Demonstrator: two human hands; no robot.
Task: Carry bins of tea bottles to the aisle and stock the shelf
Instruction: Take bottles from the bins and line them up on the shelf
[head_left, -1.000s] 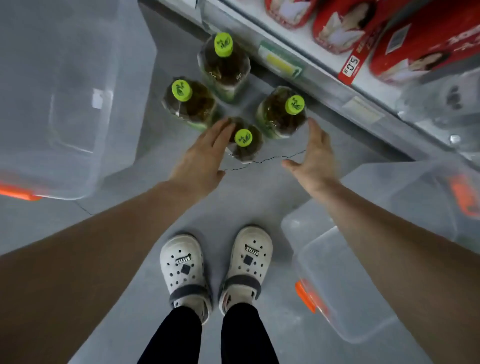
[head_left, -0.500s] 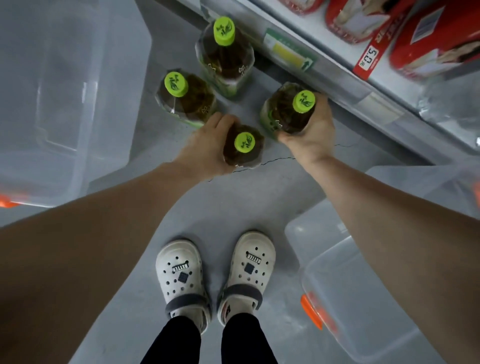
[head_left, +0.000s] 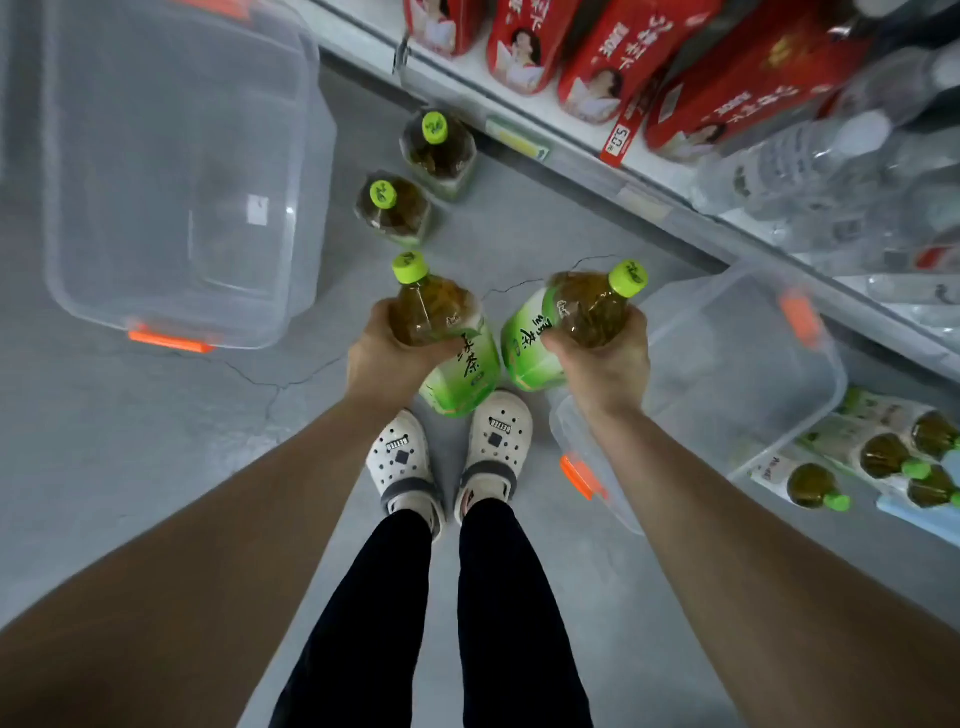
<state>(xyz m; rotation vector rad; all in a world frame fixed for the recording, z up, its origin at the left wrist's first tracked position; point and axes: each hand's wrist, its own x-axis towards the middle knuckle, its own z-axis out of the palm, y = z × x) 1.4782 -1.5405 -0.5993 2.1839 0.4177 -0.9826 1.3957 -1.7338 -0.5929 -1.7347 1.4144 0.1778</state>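
moved: both bottles are off the floor and tilted, caps pointing away from the body; half a second ago they stood upright with the hands just closing on them.
left hand (head_left: 382, 358): fingers wrapped round the upper body of left bottle (head_left: 441, 322), centre of frame, above the shoes (head_left: 400, 457).
right hand (head_left: 605, 358): clamped the same way on right bottle (head_left: 582, 312), just beside the first, bases nearly touching.
grip risk: one-handed hold high on a smooth body with the heavy base hanging free; a fast wrist swing could let it slip.
clash risk: the bases are close and could knock together on the lift.
floor bottles: near one (head_left: 392, 208) and far one (head_left: 439, 150) stand upright at upper centre, near the shelf foot; a step forward could tip them.
bins: left bin (head_left: 291, 322) at upper left, right bin (head_left: 727, 364) just beside the right foot; trip hazard when turning.
shelf: tea row (head_left: 883, 457) at lower right, red packs (head_left: 623, 67) at top right; placing in the wrong slot is possible, and a bottle set down hard could topple its neighbours.
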